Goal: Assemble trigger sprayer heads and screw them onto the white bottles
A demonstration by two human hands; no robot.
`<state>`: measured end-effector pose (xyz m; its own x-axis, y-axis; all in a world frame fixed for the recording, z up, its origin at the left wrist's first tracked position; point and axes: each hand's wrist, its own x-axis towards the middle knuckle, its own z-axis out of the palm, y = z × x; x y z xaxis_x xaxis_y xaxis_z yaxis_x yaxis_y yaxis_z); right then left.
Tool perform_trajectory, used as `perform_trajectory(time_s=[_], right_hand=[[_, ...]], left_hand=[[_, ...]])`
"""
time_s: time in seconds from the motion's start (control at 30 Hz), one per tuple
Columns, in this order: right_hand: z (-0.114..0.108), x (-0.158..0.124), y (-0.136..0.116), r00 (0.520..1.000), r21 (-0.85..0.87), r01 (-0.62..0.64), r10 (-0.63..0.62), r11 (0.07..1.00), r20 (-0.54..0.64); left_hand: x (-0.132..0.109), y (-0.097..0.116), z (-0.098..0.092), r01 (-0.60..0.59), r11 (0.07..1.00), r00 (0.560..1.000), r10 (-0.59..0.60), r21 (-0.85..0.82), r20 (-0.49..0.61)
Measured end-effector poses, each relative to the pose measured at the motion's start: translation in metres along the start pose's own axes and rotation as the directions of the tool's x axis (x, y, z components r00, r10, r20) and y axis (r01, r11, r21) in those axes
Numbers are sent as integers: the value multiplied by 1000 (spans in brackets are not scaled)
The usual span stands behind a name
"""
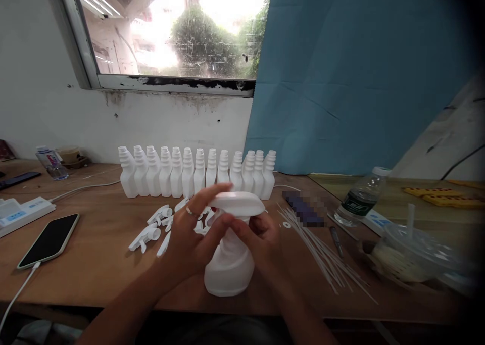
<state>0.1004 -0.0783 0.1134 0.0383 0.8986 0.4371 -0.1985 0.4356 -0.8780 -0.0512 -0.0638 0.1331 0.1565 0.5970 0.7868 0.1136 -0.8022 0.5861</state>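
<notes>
A white spray bottle (229, 269) stands upright near the table's front edge, a white trigger sprayer head (238, 203) on its neck. My left hand (193, 234) closes on the sprayer head from the left, its thumb at the collar and its index finger along the top. From the right, my right hand (261, 234) grips around the neck, thumb against the collar and the other fingers partly hidden behind. Both thumbs meet at the front, covering the joint between head and bottle. Loose white trigger sprayer heads (146, 236) lie left of my left hand, some hidden behind it.
A row of several headless white bottles (187, 173) stands along the wall. Thin white tubes (314, 249), a pen (336, 241) and a small white ring (287, 225) lie to the right. Beyond are a water bottle (361, 198) and a lidded cup (411, 254). A charging phone (49, 240) lies left.
</notes>
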Motion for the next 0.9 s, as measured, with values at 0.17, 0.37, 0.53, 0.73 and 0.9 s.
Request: perform_trajectory(time_s=[0.17,0.37,0.53,0.73,0.9], right_hand=[[-6,5,5,991,167,63,-82,984,105],[0,3,4,995,160,35,-49,987,87],[-2,3,9,980,230,57,-98,972,171],[-1,4,10,983,201,31,-66,979,171],[3,4,7,992,132,40,-56,990,116]], left_hand=[[7,-1,12,106,986,990,-117,-130,-80],[8,0,11,107,969,993,-116,-222,-26],[12,2,8,64,965,998,-59,-253,25],[7,1,7,43,966,999,-42,-254,11],[7,1,7,66,970,998,-64,-235,20]])
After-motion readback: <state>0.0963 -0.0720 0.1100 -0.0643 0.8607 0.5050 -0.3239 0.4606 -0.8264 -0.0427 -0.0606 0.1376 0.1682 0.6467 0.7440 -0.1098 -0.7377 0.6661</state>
